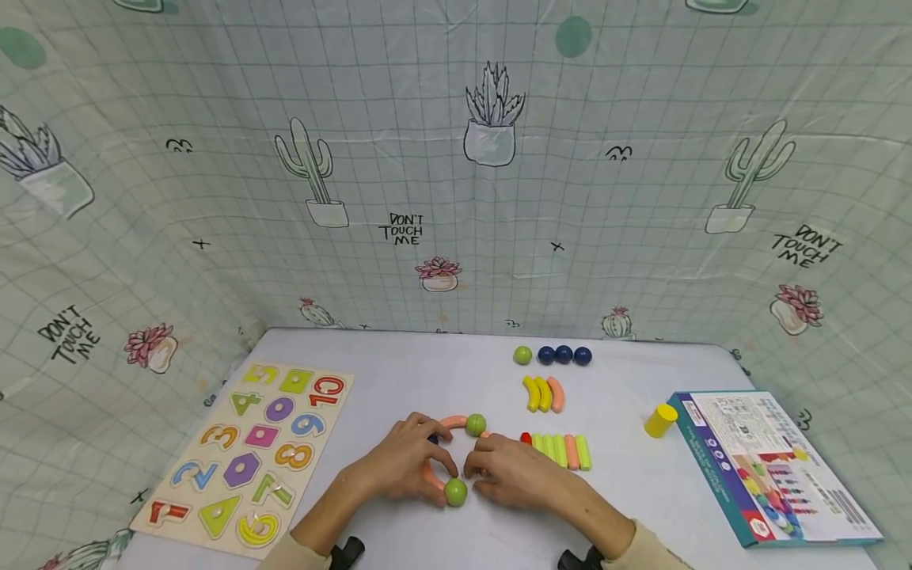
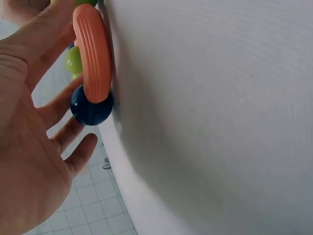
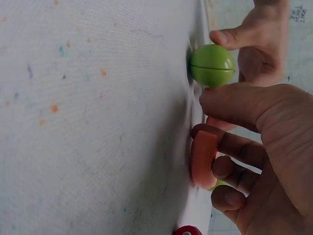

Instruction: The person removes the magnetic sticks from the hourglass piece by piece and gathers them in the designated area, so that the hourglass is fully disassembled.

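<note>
A ring of orange curved pieces and balls lies on the table. My left hand (image 1: pixel 406 465) pinches the near green ball (image 1: pixel 455 492) between thumb and index finger. An orange curved piece (image 2: pixel 93 56) runs from that ball to a navy ball (image 2: pixel 92 106), beside the left hand's other fingers. At the ring's right side, my right hand (image 1: pixel 516 473) has its fingers curled against another orange curved piece (image 3: pixel 203 159). The right thumb tip is close to the near green ball; whether they touch is unclear. A second green ball (image 1: pixel 476 425) sits at the ring's far side, and the hands partly hide the ring.
A number puzzle board (image 1: pixel 245 459) lies left. To the right are a row of short sticks (image 1: pixel 559 451), curved pieces (image 1: pixel 544 393), and several navy balls (image 1: pixel 564 355) beside a green ball (image 1: pixel 522 355). A yellow cylinder (image 1: pixel 660 420) stands by a box (image 1: pixel 777 467).
</note>
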A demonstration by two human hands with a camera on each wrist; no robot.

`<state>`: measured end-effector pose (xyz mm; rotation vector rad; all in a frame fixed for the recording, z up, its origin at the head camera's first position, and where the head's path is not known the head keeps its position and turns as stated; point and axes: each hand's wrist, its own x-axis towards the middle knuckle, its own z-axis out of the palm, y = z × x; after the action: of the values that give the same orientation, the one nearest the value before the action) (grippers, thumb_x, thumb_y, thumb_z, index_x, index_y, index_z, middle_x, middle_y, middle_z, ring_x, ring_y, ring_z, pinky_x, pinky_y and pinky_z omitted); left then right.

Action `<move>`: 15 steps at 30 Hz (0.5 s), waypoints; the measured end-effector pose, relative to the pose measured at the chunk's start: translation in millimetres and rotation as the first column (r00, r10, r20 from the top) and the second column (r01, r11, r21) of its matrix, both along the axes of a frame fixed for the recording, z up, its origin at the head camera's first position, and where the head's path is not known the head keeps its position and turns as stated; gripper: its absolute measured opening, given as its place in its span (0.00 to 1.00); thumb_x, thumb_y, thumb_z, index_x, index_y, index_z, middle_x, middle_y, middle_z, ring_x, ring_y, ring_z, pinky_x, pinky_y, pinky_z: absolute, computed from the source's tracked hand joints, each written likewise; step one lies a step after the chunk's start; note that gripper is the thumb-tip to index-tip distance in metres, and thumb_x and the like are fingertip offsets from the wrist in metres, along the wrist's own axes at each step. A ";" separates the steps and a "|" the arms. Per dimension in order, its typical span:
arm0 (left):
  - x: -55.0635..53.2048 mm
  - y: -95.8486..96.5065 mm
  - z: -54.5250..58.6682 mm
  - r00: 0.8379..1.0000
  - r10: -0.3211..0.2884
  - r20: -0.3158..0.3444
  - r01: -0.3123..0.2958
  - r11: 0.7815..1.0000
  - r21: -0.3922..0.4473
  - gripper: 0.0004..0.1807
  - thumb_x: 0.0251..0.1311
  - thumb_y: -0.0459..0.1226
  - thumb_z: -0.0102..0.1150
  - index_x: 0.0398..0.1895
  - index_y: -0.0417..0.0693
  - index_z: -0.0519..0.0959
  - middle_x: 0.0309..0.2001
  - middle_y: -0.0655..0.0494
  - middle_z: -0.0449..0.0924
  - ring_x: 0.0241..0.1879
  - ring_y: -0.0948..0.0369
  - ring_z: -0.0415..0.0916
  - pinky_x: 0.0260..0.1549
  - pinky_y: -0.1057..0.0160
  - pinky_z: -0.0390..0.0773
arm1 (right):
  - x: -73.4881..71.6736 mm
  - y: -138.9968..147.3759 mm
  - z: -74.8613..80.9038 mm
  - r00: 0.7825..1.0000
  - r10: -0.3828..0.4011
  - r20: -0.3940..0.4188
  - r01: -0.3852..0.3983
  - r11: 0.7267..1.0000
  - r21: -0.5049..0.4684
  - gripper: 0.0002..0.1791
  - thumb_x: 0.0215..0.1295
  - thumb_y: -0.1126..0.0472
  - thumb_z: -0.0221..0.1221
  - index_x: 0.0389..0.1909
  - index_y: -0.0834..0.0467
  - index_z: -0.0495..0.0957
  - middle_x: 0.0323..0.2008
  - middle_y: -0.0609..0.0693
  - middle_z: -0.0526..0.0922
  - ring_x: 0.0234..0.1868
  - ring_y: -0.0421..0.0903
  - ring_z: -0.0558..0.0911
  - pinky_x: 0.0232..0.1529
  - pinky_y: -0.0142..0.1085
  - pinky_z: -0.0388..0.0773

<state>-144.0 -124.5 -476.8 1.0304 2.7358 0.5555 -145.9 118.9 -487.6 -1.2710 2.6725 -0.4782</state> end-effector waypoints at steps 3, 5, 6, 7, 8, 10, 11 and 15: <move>-0.1 -1.2 0.5 1.000 0.007 0.013 -0.007 1.000 0.003 0.13 0.45 0.54 0.79 0.35 0.75 0.87 0.60 0.59 0.75 0.60 0.57 0.63 0.56 0.46 0.67 | 1.8 -1.4 1.0 1.000 0.000 0.019 0.000 1.000 -0.009 0.09 0.65 0.53 0.66 0.45 0.44 0.84 0.41 0.35 0.79 0.41 0.31 0.73 0.44 0.27 0.75; -0.2 -1.7 0.3 1.000 0.008 0.013 -0.008 1.000 0.003 0.11 0.46 0.54 0.79 0.34 0.74 0.87 0.60 0.59 0.75 0.61 0.56 0.63 0.56 0.45 0.68 | 3.2 -3.2 1.8 1.000 0.002 0.023 -0.002 1.000 -0.011 0.11 0.65 0.51 0.66 0.47 0.44 0.84 0.41 0.34 0.79 0.41 0.31 0.73 0.43 0.27 0.75; -0.3 -1.8 0.3 1.000 0.008 0.012 -0.008 1.000 0.002 0.10 0.47 0.54 0.78 0.33 0.73 0.87 0.60 0.59 0.76 0.61 0.56 0.63 0.56 0.45 0.68 | 3.9 -4.3 2.3 1.000 0.006 0.019 -0.005 1.000 -0.009 0.12 0.64 0.49 0.67 0.47 0.44 0.84 0.41 0.34 0.79 0.41 0.31 0.74 0.43 0.27 0.75; -0.3 -2.0 0.1 1.000 0.008 0.010 -0.008 1.000 0.002 0.09 0.47 0.54 0.78 0.32 0.73 0.88 0.59 0.60 0.76 0.61 0.56 0.64 0.56 0.45 0.68 | 4.6 -5.5 2.7 1.000 0.009 0.017 -0.009 1.000 -0.006 0.13 0.64 0.47 0.67 0.48 0.43 0.84 0.40 0.34 0.78 0.41 0.31 0.73 0.42 0.27 0.75; -0.2 -2.1 0.1 1.000 0.008 0.008 -0.008 1.000 0.003 0.09 0.48 0.54 0.78 0.32 0.73 0.88 0.59 0.60 0.76 0.61 0.55 0.64 0.56 0.44 0.68 | 5.3 -6.9 3.0 1.000 0.010 0.014 -0.010 1.000 -0.003 0.14 0.63 0.45 0.67 0.48 0.43 0.84 0.39 0.33 0.78 0.41 0.31 0.73 0.42 0.27 0.75; -0.2 -2.3 -0.2 1.000 0.008 0.004 -0.008 1.000 0.005 0.08 0.48 0.53 0.78 0.31 0.73 0.88 0.59 0.60 0.76 0.61 0.55 0.63 0.56 0.44 0.68 | 6.6 -9.9 3.5 1.000 0.007 0.010 -0.007 1.000 -0.002 0.17 0.60 0.42 0.68 0.47 0.42 0.84 0.38 0.32 0.78 0.41 0.30 0.73 0.41 0.28 0.75; -0.2 -2.5 -0.3 1.000 0.009 0.004 -0.009 1.000 0.008 0.08 0.47 0.53 0.78 0.31 0.73 0.88 0.58 0.60 0.76 0.61 0.55 0.63 0.56 0.44 0.68 | 7.1 -11.5 3.5 1.000 0.005 0.007 -0.004 1.000 -0.003 0.17 0.59 0.40 0.69 0.47 0.41 0.83 0.37 0.32 0.78 0.40 0.30 0.74 0.41 0.28 0.75; -0.6 -2.8 -1.2 1.000 0.008 0.006 -0.009 1.000 0.017 0.08 0.46 0.53 0.79 0.29 0.72 0.88 0.57 0.61 0.77 0.61 0.56 0.63 0.56 0.45 0.67 | 8.2 -17.1 2.8 1.000 -0.014 0.016 0.015 1.000 -0.015 0.17 0.57 0.39 0.70 0.45 0.40 0.83 0.35 0.29 0.78 0.39 0.28 0.74 0.40 0.28 0.75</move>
<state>-144.6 -127.3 -477.9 1.0202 2.7366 0.5834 -137.7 101.8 -484.8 -1.2472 2.6715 -0.5101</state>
